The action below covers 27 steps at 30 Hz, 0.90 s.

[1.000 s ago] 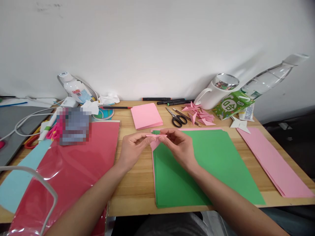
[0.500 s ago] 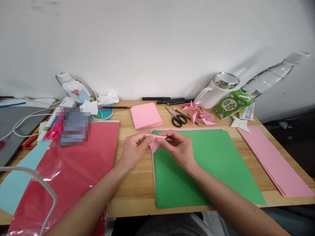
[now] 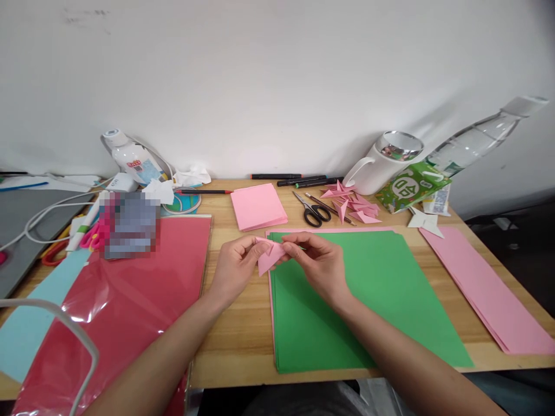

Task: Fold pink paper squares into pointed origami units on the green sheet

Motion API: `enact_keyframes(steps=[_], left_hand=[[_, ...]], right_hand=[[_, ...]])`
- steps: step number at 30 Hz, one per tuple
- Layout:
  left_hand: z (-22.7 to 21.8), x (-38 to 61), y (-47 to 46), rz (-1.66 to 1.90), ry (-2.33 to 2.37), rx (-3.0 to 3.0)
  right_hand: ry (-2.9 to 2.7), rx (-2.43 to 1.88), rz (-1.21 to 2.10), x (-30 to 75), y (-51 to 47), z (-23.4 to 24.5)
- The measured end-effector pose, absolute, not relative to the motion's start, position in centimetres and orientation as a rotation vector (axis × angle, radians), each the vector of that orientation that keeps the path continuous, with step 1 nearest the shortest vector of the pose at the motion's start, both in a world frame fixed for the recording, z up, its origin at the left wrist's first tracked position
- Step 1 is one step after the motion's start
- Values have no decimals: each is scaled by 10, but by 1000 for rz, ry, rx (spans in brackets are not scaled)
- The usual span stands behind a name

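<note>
Between my two hands is a small folded piece of pink paper (image 3: 267, 261), held above the left edge of the green paper stack (image 3: 364, 300). My left hand (image 3: 236, 263) pinches its left side between thumb and fingers. On the other side, the thumb and fingertips of my right hand (image 3: 318, 260) are closed on the paper's upper right corner. Part of the fold is hidden behind my fingers. Beyond my hands lies a stack of square pink paper (image 3: 259, 205). Black-handled scissors (image 3: 318, 215) and a heap of folded pink paper pieces (image 3: 355, 205) sit to its right.
A white mug (image 3: 381, 167), a green packet (image 3: 411, 186) and a clear bottle (image 3: 481, 138) stand at back right. Pink paper strips (image 3: 485, 289) lie at right. Red paper in a plastic sleeve (image 3: 143, 300) covers the left side. Several markers (image 3: 276, 176) lie along the wall.
The folded pink paper has turned and tilted, its loose flap now pointing down to the left. My right hand has shifted slightly right; both hands keep their pinch.
</note>
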<state>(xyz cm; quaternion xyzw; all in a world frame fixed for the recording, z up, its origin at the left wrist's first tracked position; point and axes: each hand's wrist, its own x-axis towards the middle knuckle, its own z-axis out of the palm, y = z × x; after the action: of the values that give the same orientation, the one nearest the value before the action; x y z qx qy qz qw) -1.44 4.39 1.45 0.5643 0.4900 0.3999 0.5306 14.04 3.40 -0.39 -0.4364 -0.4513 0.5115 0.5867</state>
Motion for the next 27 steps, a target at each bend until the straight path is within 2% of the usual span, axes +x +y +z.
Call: enact_keyframes(steps=[7, 14, 19, 27], left_hand=[[12, -10, 42, 886, 977, 1212], [11, -7, 40, 914, 1045, 1274], [13, -11, 41, 977, 1132, 1280], [11, -10, 41, 968, 1120, 1326]], right_hand=[[-1114, -1050, 1069, 139, 31, -3], [-1286, -1046, 907, 140, 27, -8], [-1272, -922, 1094, 138, 27, -10], [-1161, -1016, 1319, 139, 32, -3]])
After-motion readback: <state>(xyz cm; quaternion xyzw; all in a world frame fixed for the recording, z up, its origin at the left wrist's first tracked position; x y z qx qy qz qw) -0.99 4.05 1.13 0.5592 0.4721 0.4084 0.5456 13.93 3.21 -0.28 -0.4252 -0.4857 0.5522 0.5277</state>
